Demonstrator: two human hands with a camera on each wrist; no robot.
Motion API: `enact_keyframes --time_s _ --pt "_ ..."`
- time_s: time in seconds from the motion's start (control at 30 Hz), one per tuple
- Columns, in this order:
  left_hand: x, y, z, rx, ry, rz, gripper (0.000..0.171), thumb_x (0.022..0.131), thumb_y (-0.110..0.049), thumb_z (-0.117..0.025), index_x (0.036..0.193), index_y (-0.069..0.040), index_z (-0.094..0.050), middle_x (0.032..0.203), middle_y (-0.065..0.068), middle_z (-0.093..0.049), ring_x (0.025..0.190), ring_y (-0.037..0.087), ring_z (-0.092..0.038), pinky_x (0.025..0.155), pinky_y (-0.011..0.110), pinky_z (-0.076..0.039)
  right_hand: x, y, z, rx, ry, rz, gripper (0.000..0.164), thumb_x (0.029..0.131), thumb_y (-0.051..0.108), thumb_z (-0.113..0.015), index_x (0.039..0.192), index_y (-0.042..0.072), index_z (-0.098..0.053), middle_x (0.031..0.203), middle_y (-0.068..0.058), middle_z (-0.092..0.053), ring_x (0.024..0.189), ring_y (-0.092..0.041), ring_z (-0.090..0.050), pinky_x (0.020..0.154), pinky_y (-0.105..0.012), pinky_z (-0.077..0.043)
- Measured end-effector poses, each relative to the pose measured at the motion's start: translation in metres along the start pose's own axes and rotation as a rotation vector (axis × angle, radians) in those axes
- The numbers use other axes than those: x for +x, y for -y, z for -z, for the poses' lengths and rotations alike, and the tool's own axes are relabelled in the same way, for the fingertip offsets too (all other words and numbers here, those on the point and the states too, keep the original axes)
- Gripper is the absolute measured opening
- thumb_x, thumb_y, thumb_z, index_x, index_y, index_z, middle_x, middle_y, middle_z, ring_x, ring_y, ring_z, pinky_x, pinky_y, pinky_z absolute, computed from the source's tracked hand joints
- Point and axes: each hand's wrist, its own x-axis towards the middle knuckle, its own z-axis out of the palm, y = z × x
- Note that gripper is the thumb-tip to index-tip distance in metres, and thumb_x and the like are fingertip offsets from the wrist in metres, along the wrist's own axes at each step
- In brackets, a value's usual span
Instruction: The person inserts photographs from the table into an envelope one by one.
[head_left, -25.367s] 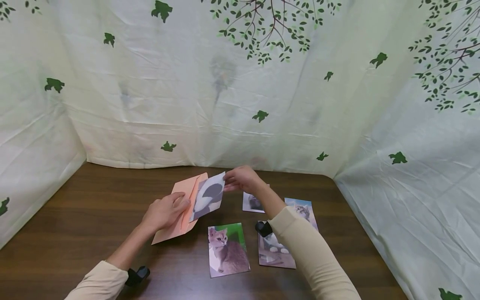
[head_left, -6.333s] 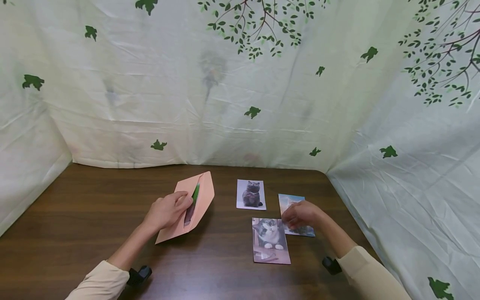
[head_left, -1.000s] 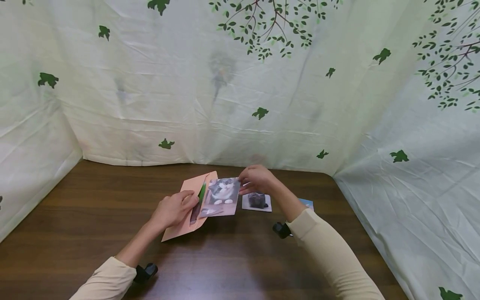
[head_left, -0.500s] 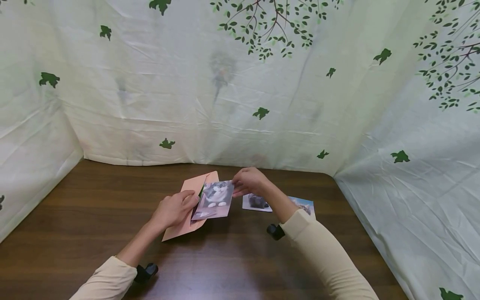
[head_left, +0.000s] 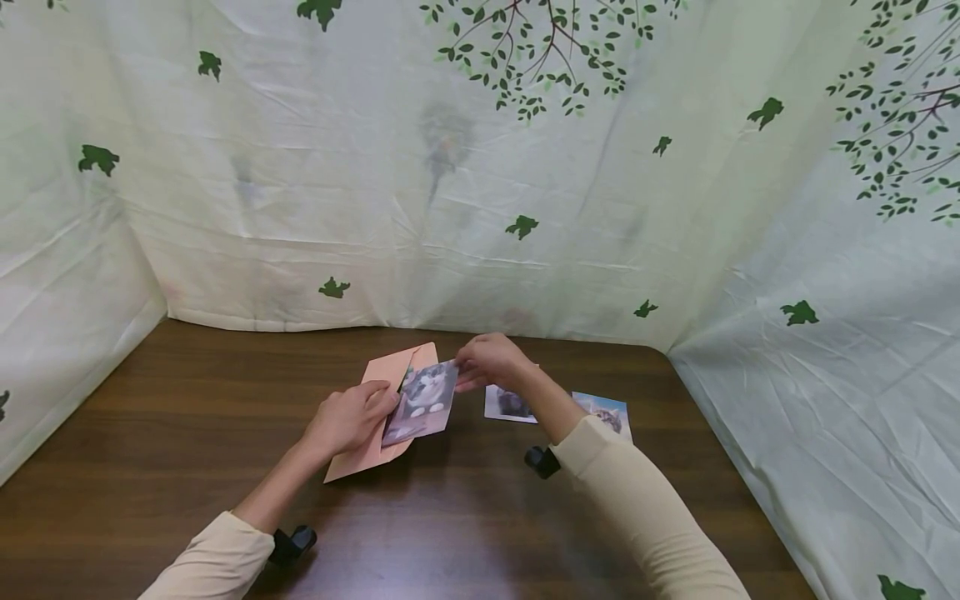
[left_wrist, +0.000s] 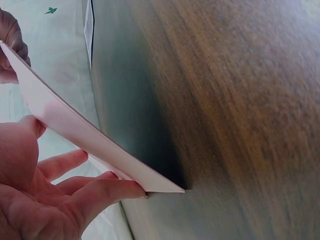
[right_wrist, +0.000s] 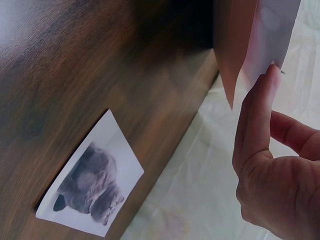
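My left hand [head_left: 352, 421] grips a peach envelope [head_left: 351, 460] and holds it tilted, one corner low at the table in the left wrist view. My right hand [head_left: 492, 362] pinches the right edge of a photo [head_left: 429, 400] of a grey-and-white cat. The photo's left part is inside the envelope's opening; its right part sticks out. In the right wrist view the fingertips [right_wrist: 272, 70] press on the photo beside the envelope's edge. A photo of a dark grey cat [right_wrist: 95, 182] lies flat on the table, partly behind my right wrist in the head view.
Another photo, of a cat on a blue ground [head_left: 609, 412], lies at the right, partly under my right forearm. The brown wooden table [head_left: 420, 533] ends at a pale leaf-print cloth [head_left: 375, 208] at the back and sides.
My right hand has moved left, sliding the grey-and-white cat photo deeper into the envelope. Over the longer span, the photo with the green background went from the table into the envelope.
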Motion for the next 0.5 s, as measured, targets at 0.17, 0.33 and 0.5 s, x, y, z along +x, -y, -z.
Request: enact_keyframes --time_s 0.17,0.33,0.5 --pt "0.000 0.000 0.000 0.008 0.009 0.005 0.050 0.105 -0.037 -0.049 0.139 -0.002 -0.060 0.134 0.025 -0.064 0.118 0.050 -0.062 0.097 0.060 -0.047 0.002 0.001 -0.005 0.018 0.004 0.021 0.023 0.098 0.001 -0.056 0.114 -0.014 -0.064 0.091 -0.017 -0.067 0.068 -0.022 -0.070 0.069 -0.035 -0.062" --pt "-0.001 0.001 0.001 0.010 0.009 0.002 0.049 0.105 -0.035 -0.049 0.140 -0.001 -0.059 0.133 0.026 -0.064 0.117 0.051 -0.062 0.097 0.061 -0.047 0.006 0.000 -0.009 0.038 0.000 0.039 0.022 0.098 -0.001 -0.057 0.113 -0.015 -0.064 0.087 -0.016 -0.068 0.066 -0.021 -0.071 0.071 -0.037 -0.062" --pt "-0.001 0.001 0.001 0.012 0.005 -0.007 0.048 0.105 -0.033 -0.049 0.139 -0.001 -0.059 0.132 0.026 -0.065 0.115 0.050 -0.063 0.096 0.061 -0.048 0.007 0.002 -0.013 0.086 -0.008 0.033 0.021 0.097 -0.002 -0.059 0.110 -0.017 -0.066 0.084 -0.015 -0.069 0.065 -0.020 -0.071 0.068 -0.033 -0.062"
